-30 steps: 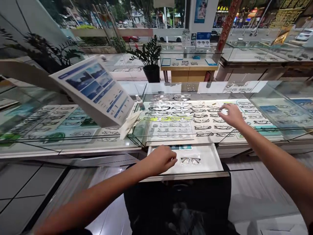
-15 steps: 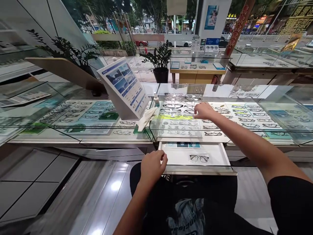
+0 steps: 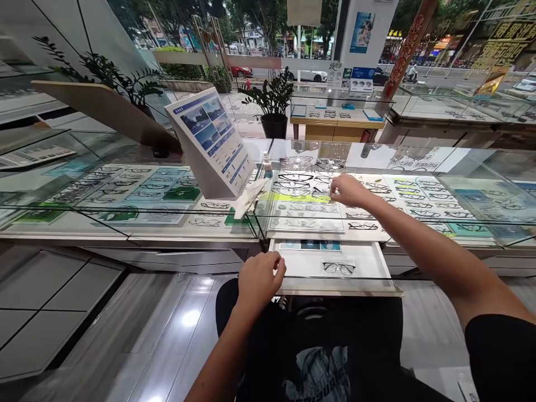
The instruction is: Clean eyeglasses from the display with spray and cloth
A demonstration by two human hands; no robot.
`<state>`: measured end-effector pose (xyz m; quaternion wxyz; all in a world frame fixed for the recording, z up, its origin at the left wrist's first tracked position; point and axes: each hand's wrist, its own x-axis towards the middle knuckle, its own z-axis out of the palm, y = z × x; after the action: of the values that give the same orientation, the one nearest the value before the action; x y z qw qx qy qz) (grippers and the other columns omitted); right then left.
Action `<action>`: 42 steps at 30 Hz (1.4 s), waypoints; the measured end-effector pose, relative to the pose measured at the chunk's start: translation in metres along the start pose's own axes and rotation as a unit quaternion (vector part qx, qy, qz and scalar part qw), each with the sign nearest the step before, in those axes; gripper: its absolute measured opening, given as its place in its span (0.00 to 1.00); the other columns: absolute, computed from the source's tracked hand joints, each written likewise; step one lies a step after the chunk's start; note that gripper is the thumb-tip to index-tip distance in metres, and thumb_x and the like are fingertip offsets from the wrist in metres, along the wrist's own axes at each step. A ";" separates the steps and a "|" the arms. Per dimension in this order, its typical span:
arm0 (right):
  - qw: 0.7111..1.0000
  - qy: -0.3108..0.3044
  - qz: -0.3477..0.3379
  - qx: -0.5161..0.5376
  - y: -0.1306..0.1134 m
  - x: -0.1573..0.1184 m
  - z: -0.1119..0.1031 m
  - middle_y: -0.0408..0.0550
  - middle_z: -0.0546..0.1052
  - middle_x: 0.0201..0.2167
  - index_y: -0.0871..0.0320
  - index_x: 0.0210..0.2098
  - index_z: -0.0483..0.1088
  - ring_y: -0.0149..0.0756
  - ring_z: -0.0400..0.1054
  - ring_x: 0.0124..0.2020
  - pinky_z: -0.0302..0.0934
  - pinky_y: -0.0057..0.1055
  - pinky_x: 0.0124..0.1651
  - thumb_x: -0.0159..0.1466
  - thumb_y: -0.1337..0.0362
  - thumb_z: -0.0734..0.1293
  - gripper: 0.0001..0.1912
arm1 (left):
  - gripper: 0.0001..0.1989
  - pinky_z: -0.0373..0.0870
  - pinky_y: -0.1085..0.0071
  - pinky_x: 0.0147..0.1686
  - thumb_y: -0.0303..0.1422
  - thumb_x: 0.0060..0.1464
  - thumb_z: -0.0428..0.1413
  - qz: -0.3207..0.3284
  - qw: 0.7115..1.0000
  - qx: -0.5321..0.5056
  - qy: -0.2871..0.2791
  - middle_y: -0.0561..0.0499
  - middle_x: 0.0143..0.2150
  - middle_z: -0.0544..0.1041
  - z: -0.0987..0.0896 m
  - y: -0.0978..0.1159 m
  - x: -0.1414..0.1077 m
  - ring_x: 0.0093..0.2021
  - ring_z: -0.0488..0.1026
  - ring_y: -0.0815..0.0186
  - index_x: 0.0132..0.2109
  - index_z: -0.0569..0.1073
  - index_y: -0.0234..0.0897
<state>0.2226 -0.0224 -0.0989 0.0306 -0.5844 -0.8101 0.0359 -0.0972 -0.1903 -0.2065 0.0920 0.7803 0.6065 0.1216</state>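
My right hand [image 3: 348, 190] is stretched over the glass display counter [image 3: 305, 219], its fingers curled and pointing left. Its fingertips are beside some eyeglasses [image 3: 322, 190]; whether they touch or hold them is hidden. Farther back are more frames, among them a dark-rimmed pair [image 3: 330, 163]. Loosely closed, my left hand [image 3: 260, 278] is at the left front of the pulled-out drawer [image 3: 301, 282], and nothing shows in it. Inside the drawer, eyeglasses [image 3: 339, 268] in a clear wrapper lie near some blue cards [image 3: 310, 245].
Left of my right hand stand a tent-shaped calendar [image 3: 213, 145], a small spray bottle [image 3: 267, 165] and a crumpled white cloth [image 3: 249, 200]. Rows of frames [image 3: 425, 205] fill the case under the glass. A potted plant [image 3: 274, 125] stands behind the counter.
The view has shifted slightly, moving the counter a little left and up. Both hands keep nearly the same pose and place.
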 end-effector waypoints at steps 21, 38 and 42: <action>0.996 -0.075 0.040 0.023 0.043 0.009 0.145 0.61 0.86 0.48 0.61 0.41 0.83 0.51 0.76 0.53 0.59 0.44 0.69 0.70 0.68 0.66 0.12 | 0.13 0.57 0.62 0.37 0.35 0.69 0.51 0.014 0.997 0.016 0.069 0.50 0.33 0.82 0.003 0.002 -0.003 0.36 0.76 0.58 0.36 0.77 0.41; 0.999 -0.005 -0.039 -0.005 0.056 0.008 0.227 0.63 0.83 0.48 0.63 0.42 0.84 0.54 0.74 0.57 0.44 0.50 0.83 0.71 0.66 0.63 0.16 | 0.11 0.58 0.62 0.36 0.33 0.68 0.53 0.024 0.995 0.018 0.098 0.52 0.33 0.81 0.005 0.000 -0.003 0.35 0.76 0.59 0.36 0.76 0.41; 0.999 -0.002 -0.048 0.003 0.061 0.007 0.225 0.61 0.83 0.49 0.60 0.42 0.83 0.55 0.72 0.59 0.42 0.54 0.83 0.71 0.60 0.65 0.15 | 0.11 0.58 0.62 0.36 0.32 0.68 0.53 0.022 0.995 0.013 0.099 0.52 0.32 0.81 0.005 0.001 -0.003 0.34 0.76 0.59 0.35 0.75 0.41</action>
<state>0.2570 -0.0015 -0.3283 0.0325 -0.5443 -0.8374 0.0377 -0.0954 -0.1932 -0.2115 0.0182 0.7788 0.5968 0.1922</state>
